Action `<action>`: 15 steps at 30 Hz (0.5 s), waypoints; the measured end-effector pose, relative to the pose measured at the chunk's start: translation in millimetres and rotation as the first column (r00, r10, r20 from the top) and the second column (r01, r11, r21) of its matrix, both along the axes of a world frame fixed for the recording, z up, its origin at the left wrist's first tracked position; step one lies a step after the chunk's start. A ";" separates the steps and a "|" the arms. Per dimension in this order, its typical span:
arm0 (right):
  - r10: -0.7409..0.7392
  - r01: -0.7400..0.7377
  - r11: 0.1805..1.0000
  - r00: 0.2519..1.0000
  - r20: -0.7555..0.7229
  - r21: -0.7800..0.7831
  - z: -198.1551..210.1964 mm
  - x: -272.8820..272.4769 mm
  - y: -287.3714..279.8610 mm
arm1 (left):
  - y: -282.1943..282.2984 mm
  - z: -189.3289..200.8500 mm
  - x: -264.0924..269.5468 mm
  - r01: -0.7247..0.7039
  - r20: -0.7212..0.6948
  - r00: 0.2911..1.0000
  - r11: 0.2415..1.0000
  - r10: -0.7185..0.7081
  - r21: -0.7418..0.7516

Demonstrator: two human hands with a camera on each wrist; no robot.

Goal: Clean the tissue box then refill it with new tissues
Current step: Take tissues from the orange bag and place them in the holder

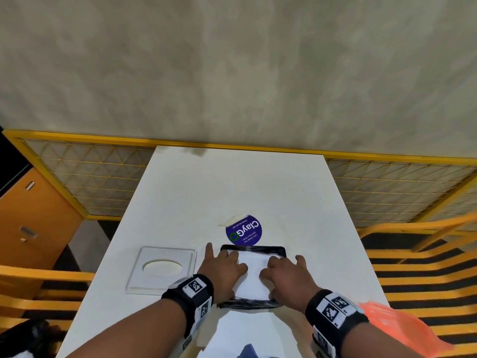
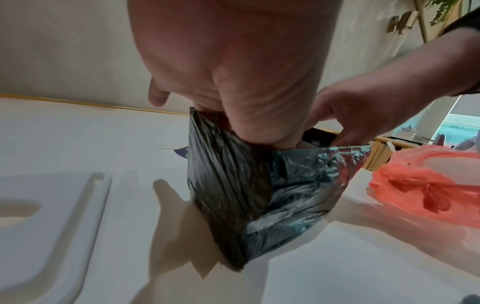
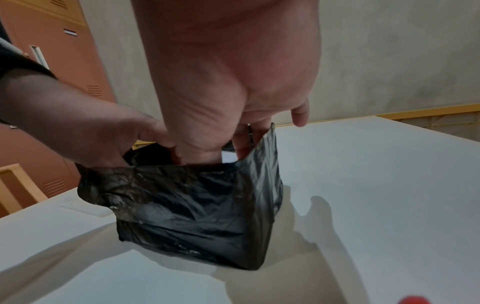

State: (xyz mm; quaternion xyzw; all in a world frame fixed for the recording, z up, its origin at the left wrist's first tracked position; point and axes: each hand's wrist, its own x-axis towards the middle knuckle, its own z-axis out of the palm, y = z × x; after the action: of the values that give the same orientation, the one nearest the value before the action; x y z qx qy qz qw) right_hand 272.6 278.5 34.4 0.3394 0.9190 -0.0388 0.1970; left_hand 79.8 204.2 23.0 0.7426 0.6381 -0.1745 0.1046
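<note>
A black-wrapped tissue box (image 1: 254,248) stands open-topped near the front of the white table (image 1: 232,182). A stack of white tissues (image 1: 254,273) fills it. My left hand (image 1: 232,260) and right hand (image 1: 275,266) both lie on the stack with straight fingers reaching down inside the box walls. In the left wrist view the left hand (image 2: 249,127) dips into the box (image 2: 246,195), with the right hand (image 2: 363,115) beside it. The right wrist view shows the right hand (image 3: 228,123) inside the box (image 3: 194,205); its fingertips are hidden. The box's white lid (image 1: 154,284), with an oval opening, lies flat to the left.
A round purple sticker (image 1: 244,232) is on the table just behind the box. An orange-red plastic bag (image 1: 397,326) lies at the table's right front corner. Yellow slatted seats (image 1: 418,267) flank the table and a yellow-framed mesh partition (image 1: 103,177) runs behind.
</note>
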 end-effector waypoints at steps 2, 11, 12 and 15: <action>-0.025 0.025 1.000 1.000 -0.002 -0.013 -2.2 0.6 -1.2 | -0.6 -1.7 -1.7 0.014 0.004 1.000 1.000 -0.014 0.007; -0.058 0.057 0.997 0.998 -0.029 -0.053 -4.0 2.1 -4.1 | -22.4 -11.5 -22.5 -0.179 0.442 0.896 0.949 0.048 0.259; -0.068 0.065 0.996 0.997 -0.039 -0.063 -3.2 2.4 -4.0 | -26.4 -14.1 -29.0 -0.253 0.509 0.859 0.906 0.050 0.339; -0.096 0.089 0.993 0.990 -0.105 -0.074 -0.9 3.2 -5.4 | -40.1 -18.8 -55.9 -0.455 0.614 0.776 0.800 0.142 0.390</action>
State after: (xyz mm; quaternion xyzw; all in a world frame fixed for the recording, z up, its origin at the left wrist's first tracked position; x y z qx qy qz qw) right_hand 275.7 273.1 33.6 0.3722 0.9096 -0.0980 0.1566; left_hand 23.9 164.1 4.1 0.6440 0.7157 0.2473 0.1089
